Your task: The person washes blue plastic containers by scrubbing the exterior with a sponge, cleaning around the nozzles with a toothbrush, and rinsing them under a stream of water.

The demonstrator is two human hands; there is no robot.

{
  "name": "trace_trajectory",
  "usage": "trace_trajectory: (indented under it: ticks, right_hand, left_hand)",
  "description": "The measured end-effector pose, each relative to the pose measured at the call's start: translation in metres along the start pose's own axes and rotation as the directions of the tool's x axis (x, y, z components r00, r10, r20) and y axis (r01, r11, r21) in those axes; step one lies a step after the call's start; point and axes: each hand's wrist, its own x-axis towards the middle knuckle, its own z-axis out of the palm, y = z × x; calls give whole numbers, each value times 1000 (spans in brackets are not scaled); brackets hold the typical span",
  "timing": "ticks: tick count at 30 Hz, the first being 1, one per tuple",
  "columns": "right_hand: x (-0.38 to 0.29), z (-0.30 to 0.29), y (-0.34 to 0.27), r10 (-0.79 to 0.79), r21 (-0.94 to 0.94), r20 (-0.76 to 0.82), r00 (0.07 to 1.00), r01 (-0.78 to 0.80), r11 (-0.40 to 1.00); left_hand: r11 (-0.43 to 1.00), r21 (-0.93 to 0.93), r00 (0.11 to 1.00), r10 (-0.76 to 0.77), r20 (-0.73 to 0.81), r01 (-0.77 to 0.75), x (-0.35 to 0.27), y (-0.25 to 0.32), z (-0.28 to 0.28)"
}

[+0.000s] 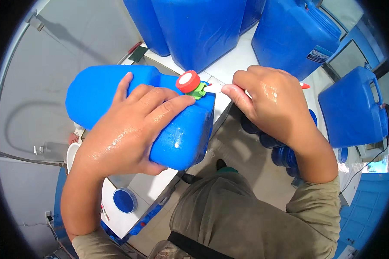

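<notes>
My left hand point(129, 129) grips a blue plastic jug point(113, 87) lying tilted before me, its index fingertip beside a green plastic spout point(196, 91). On top of that spout sits a red cap point(188, 81) with a white disc. My right hand point(269, 100) is closed on a white-handled tool point(214, 88), perhaps a toothbrush or a brush; one white end touches or nearly touches the spout, and a red tip shows past the far side of the hand. Both hands look wet. Most of the tool is hidden in my fist.
Several large blue jerrycans point(197, 29) stand on the white tiled counter point(246, 48). Another jerrycan point(353, 106) is at the right. A round blue lid point(124, 200) lies at lower left. Blue round containers point(283, 157) are gathered below my right forearm. A green scouring pad point(138, 54) lies near the wall.
</notes>
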Motion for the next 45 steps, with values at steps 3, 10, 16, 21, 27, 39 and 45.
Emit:
trace_trajectory:
  ticks: [3, 10, 16, 21, 27, 39, 45]
  right_hand:
    - [-1, -4, -16, -103, -214, -83, 991, 83, 973]
    - [4, -1, -50, -156, -444, -63, 986, 112, 889]
    - [12, 4, 26, -66, -2, 96, 993, 66, 998]
    - [26, 18, 35, -82, 281, 70, 994, 59, 958]
    - [37, 42, 53, 114, 337, 18, 993, -114, 934]
    - [72, 54, -10, -182, 493, -289, 940, 309, 813]
    - [148, 94, -39, -408, 289, -505, 761, 594, 750]
  left_hand:
    - [1000, -5, 1000, 19, -4, -19, 0, -1, 1]
    - [999, -13, 998, 35, -47, -35, 0, -2, 3]
    - [1000, 7, 999, 27, -38, -27, -7, -2, 4]
    - [999, -2, 999, 33, -7, -33, -10, -3, 1]
    - [1000, -8, 1000, 28, 10, -28, -9, 1, 1]
    - [975, -145, 983, 177, 39, -170, -27, -21, -11]
    - [977, -212, 992, 55, 116, -30, -54, 3, -17]
